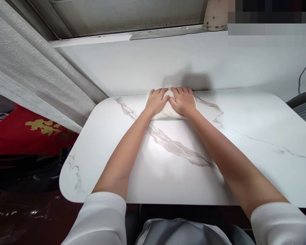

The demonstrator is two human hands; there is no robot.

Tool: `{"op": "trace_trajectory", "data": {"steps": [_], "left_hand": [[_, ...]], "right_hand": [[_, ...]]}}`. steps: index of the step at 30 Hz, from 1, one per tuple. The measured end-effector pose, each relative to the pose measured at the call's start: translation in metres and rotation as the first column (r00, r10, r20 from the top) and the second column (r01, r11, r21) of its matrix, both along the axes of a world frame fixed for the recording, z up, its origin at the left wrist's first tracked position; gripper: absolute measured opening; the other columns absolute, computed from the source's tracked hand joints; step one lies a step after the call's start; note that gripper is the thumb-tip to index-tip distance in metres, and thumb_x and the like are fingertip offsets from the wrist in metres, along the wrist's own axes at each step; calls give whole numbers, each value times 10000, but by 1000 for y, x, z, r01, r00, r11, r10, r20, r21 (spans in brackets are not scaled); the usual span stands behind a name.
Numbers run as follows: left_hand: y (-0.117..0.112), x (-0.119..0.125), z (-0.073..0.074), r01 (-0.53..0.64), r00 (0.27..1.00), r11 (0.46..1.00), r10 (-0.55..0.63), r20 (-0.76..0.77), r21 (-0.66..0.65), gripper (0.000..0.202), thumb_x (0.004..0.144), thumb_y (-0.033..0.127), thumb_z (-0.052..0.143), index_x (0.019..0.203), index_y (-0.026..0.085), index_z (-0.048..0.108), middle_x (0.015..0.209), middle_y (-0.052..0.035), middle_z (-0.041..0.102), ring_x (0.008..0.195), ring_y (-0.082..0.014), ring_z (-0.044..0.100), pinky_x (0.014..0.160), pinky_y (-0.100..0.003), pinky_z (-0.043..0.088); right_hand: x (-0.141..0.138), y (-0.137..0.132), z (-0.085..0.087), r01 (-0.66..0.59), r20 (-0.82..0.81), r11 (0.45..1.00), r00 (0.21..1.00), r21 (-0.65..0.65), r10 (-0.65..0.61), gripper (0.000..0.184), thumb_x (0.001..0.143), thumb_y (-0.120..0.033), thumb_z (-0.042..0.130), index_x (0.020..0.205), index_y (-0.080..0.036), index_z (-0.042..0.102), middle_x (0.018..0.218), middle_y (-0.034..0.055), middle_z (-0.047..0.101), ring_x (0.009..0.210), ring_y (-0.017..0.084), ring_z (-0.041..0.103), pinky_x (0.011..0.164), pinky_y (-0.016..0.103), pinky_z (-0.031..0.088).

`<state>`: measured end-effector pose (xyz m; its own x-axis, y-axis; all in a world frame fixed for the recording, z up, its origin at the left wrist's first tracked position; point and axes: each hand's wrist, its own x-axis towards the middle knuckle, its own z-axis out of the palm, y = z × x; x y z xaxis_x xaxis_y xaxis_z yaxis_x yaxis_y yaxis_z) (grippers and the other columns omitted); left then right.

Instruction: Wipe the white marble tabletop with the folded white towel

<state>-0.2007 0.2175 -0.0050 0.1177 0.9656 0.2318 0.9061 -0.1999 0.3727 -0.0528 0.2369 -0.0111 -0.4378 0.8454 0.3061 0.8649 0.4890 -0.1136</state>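
Observation:
A folded white cloth [168, 110] lies at the far edge of the white table, close to the wall. My left hand [157, 101] rests flat on its left part, fingers stretched towards the wall. On the right part lies my right hand [183, 100], also flat with the fingers extended. Both thumbs point inward and meet or nearly meet over the middle of the cloth. The cloth's front edge shows below the hands, and much of its top is covered by them.
The white marble-patterned table [173, 183] has rounded corners. A grey-white curtain [48, 58] hangs at the left, near a red cloth with gold markings [40, 131]. Behind stands a white wall [132, 64] beneath a window ledge with a beige container [215, 15]. A cable [299, 80] hangs at right.

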Motion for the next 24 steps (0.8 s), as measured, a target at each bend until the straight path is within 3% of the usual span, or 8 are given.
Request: {"op": "trace_trajectory", "data": {"steps": [7, 16, 24], "left_hand": [[-45, -2, 3, -1, 999, 999, -1, -40, -42, 465, 1013, 316, 340, 1437, 160, 452, 1523, -98, 496, 1445, -194, 389, 1249, -429, 152], [-155, -9, 3, 17, 996, 998, -22, -81, -65, 472, 1022, 326, 310, 1459, 196, 431, 1567, -71, 446, 1490, -167, 323, 1265, -428, 147], [-241, -3, 9, 2, 997, 995, -10, -83, -101, 495, 1027, 345, 296, 1480, 178, 405, 1584, -84, 417, 1509, -194, 288, 1274, -450, 123]], "right_hand": [[0, -42, 1, -48, 8, 997, 999, -66, 49, 585, 985, -311, 265, 1482, -43, 418, 1493, 185, 484, 1360, 307, 407, 1184, 529, 170], [3, -149, -10, -139, 50, 984, 990, 113, 134, 578, 994, -316, 274, 1467, -34, 450, 1453, 239, 516, 1347, 352, 458, 1135, 571, 257], [10, -232, -3, -198, 100, 972, 977, 126, 187, 603, 1006, -356, 276, 1474, -17, 450, 1443, 254, 520, 1352, 388, 465, 1149, 584, 268]]}}
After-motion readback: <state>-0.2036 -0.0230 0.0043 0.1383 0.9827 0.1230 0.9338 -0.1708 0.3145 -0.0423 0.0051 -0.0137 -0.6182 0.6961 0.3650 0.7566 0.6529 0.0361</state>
